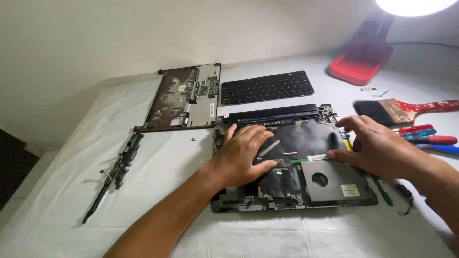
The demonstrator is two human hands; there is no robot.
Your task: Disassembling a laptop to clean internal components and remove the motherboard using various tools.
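Opened laptop base [291, 162] lies mid-surface [158, 157] on white cloth. Left hand [244, 155] rests flat on its black inner shielding, fingers spread, gripping nothing. Right hand [375, 145] sits at the base's right edge, fingers curled loosely, thumb touching the board. Detached keyboard [267, 87] and palmrest cover [184, 99] lie behind.

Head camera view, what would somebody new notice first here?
Probably the opened laptop base at centre, its insides bared, with the left hand flat on it and the right hand at its right edge. Behind it lie the removed black keyboard and, further left, the detached top cover. A lit red lamp glares at top right, above a paintbrush and screwdrivers.
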